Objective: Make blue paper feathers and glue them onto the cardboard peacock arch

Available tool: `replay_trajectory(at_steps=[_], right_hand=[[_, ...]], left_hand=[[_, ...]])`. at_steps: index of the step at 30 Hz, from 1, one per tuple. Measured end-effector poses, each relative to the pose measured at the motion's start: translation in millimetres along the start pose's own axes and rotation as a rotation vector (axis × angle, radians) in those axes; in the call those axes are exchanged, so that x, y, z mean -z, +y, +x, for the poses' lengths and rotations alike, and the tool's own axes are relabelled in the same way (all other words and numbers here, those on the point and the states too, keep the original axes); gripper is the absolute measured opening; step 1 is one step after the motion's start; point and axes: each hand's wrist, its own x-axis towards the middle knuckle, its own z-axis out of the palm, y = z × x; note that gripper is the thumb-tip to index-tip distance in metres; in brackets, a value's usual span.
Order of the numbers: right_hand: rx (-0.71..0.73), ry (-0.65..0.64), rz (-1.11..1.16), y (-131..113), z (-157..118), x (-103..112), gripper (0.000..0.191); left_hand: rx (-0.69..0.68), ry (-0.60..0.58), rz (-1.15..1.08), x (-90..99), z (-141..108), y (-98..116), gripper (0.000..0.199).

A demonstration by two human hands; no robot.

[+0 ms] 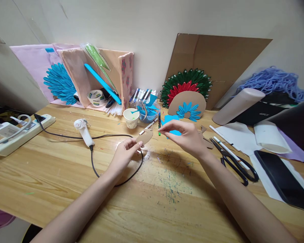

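In the head view my left hand (128, 149) grips a small rounded piece of brown cardboard (145, 137) by its near edge, above the table. To its right, my right hand (183, 135) is raised with thumb and fingertips pinched together, apart from the cardboard; anything between the fingertips is too small to make out. Behind the hands are a paper cup (131, 118), a clear tub with blue scraps (148, 114) and a blue sheet (171, 122). Farther back, a cardboard disc with blue petals (188, 110) leans against a red and green petal piece (186, 81).
A white corded glue gun (84, 132) lies left, near a power strip (22, 135). Its black cord loops beneath my left hand. Black-handled scissors (234, 162), a phone (285, 180) and white paper (239, 136) lie right. A fabric-covered box (96, 81) stands at the back.
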Motion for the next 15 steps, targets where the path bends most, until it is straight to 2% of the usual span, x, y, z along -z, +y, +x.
replay_trajectory(at_steps=[15], right_hand=[[0.022, 0.117, 0.02, -4, -4, -16, 0.007]], left_hand=[[-0.004, -0.018, -0.018, -0.6, -1, 0, 0.022]])
